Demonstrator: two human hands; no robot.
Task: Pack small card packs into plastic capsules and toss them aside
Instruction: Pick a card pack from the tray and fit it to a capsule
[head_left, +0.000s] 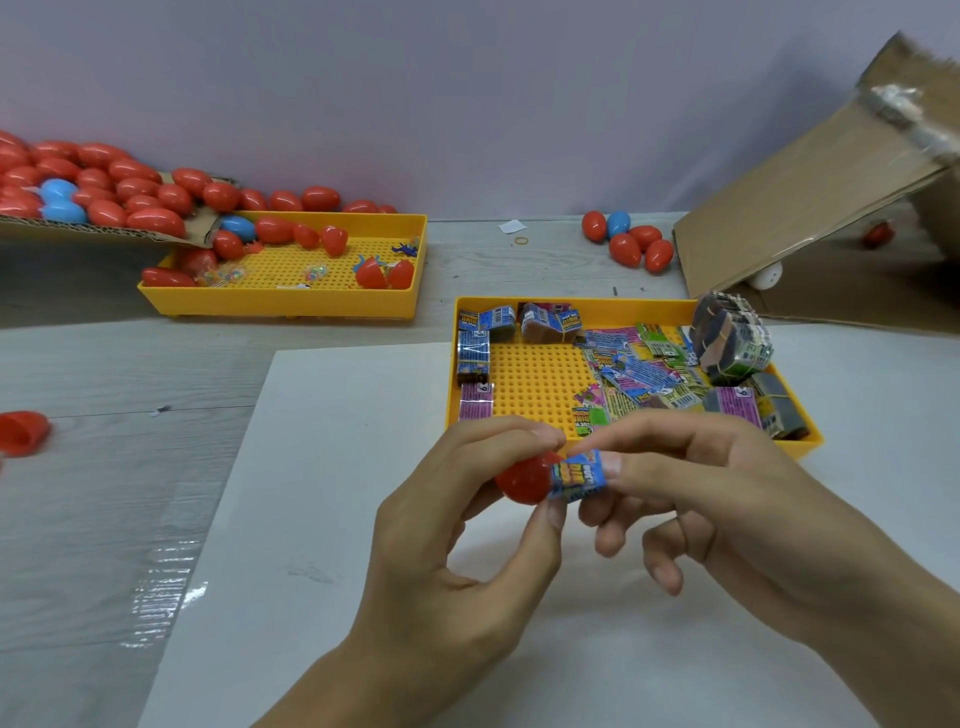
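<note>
Left hand (457, 525) is gripping a red capsule half (522, 478) above the white sheet (311, 467); right hand (691, 499) is pinching a blue card pack (577, 475) at its mouth — half entering. Advice: keeping pack squared to the opening, pushing straight — no buckling.

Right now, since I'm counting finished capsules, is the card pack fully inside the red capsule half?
No: the blue card pack sticks out of the red capsule half, pinched by the right hand while the left hand grips the half.
</note>
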